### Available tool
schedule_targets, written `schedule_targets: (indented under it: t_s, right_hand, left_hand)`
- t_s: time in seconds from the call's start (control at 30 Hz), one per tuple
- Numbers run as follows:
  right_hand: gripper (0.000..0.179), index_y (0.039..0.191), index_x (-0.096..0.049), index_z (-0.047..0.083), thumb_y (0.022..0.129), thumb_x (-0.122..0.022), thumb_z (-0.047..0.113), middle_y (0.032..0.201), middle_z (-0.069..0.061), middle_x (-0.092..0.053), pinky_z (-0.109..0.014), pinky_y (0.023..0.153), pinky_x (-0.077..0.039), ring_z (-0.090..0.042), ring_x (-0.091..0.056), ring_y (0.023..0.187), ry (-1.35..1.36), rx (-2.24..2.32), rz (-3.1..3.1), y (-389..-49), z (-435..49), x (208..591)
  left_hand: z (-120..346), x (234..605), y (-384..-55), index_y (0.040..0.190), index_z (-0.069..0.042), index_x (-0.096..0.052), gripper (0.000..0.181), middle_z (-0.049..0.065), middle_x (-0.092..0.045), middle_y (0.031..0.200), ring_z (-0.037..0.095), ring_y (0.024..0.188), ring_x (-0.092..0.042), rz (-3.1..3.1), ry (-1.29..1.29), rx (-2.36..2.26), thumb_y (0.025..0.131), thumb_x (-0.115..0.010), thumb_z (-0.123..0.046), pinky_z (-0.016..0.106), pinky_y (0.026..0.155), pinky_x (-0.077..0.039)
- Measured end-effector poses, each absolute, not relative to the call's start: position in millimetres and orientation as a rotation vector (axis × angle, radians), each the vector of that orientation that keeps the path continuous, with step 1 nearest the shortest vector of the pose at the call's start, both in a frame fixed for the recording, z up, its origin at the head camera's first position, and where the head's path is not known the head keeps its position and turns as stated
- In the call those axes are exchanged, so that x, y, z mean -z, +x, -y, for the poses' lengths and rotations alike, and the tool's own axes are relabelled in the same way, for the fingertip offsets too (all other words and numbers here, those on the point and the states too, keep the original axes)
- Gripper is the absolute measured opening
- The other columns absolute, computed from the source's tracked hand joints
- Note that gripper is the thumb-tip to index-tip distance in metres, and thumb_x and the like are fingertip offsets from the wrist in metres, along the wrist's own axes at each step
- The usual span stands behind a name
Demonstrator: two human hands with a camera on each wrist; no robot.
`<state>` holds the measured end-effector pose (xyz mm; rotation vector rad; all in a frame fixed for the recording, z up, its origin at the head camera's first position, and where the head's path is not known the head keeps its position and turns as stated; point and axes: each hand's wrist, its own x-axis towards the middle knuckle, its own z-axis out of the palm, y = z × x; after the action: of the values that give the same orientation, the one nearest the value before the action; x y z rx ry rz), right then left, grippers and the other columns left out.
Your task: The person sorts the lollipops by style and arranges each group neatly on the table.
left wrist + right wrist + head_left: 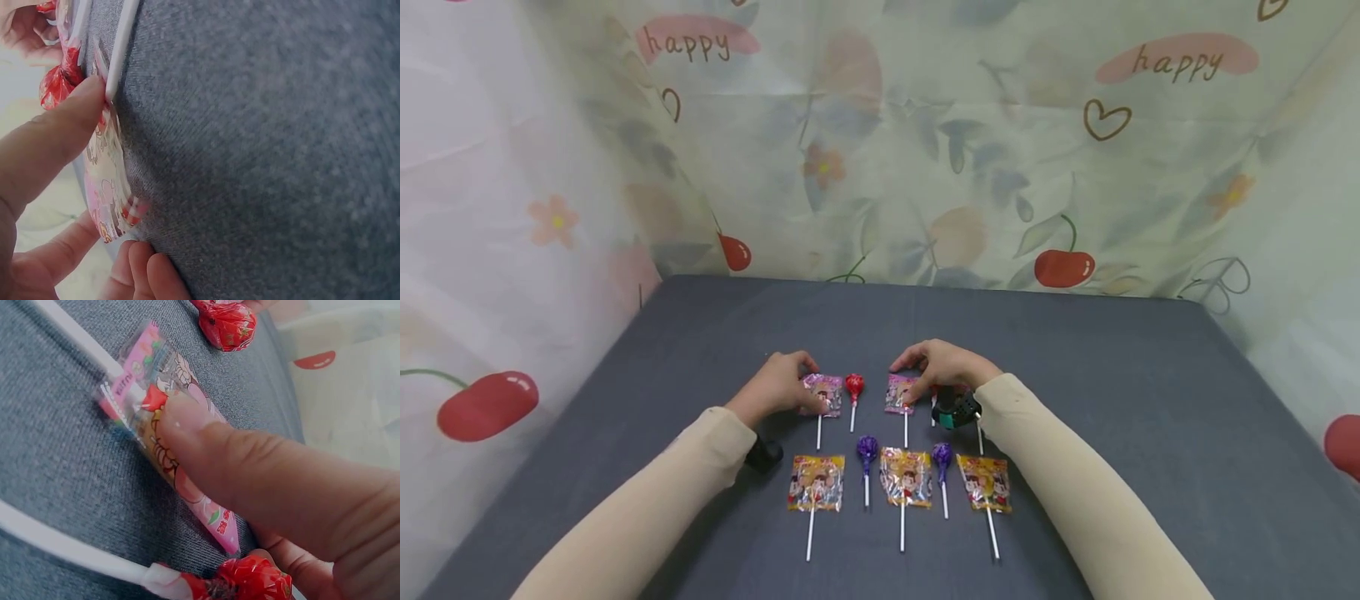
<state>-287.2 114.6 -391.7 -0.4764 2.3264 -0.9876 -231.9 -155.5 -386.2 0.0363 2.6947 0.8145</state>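
On the desk, left hand pinches one pink packet at nine o'clock of the red lollipop, right hand a second packet at three; fingers should press lightly, so both lie straight.

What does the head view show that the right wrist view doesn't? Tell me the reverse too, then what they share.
Only the head view: two purple lollipops, three yellow-wrapped lollipops and the "happy" lettering.

Only the right wrist view: the fine print on a pink-wrapped lollipop, too small to make out from the head.

Both: that lollipop, the right hand with its thumb on it, red lollipops and the gray surface.
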Motion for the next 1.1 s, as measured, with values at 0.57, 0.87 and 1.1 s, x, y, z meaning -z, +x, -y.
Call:
schedule_targets:
  t_s: [0.57, 0.87, 1.1]
  right_hand:
    - [0.046, 0.119, -0.067, 0.007, 0.075, -0.081, 0.003, 0.119, -0.011, -0.061, -0.027, 0.076, -0.045, -0.019, -0.053, 0.092, -0.414, 1.056, -2.289, -284.3, -111.4, 389.4]
    - [0.045, 0.117, -0.068, 0.009, 0.074, -0.082, 0.003, 0.118, -0.009, -0.061, -0.028, 0.073, -0.045, -0.02, -0.052, 0.091, -0.397, 1.032, -2.29, -284.0, -112.1, 390.4]
    - [0.044, 0.116, -0.069, 0.011, 0.074, -0.082, 0.004, 0.117, -0.008, -0.061, -0.029, 0.072, -0.045, -0.02, -0.051, 0.091, -0.387, 1.025, -2.287, -284.4, -111.3, 388.0]
  left_hand:
    - [153.7, 383.3, -234.2, 0.122, -0.011, -0.055, 0.058, 0.014, -0.06, 0.103, 0.024, 0.082, -0.056, -2.699, 0.003, -0.839, 0.073, -0.085, -0.021, 0.034, 0.068, -0.043]
    - [151.0, 377.6, -240.7, 0.128, -0.016, -0.053, 0.056, 0.018, -0.058, 0.107, 0.018, 0.065, -0.062, -2.708, -0.045, -1.033, 0.079, -0.076, -0.003, 0.027, 0.056, -0.051]
    - [159.4, 360.5, -252.2, 0.139, -0.022, -0.047, 0.063, 0.017, -0.061, 0.093, 0.017, 0.061, -0.058, -2.811, -0.093, -1.154, 0.083, -0.07, -0.003, 0.027, 0.055, -0.047]
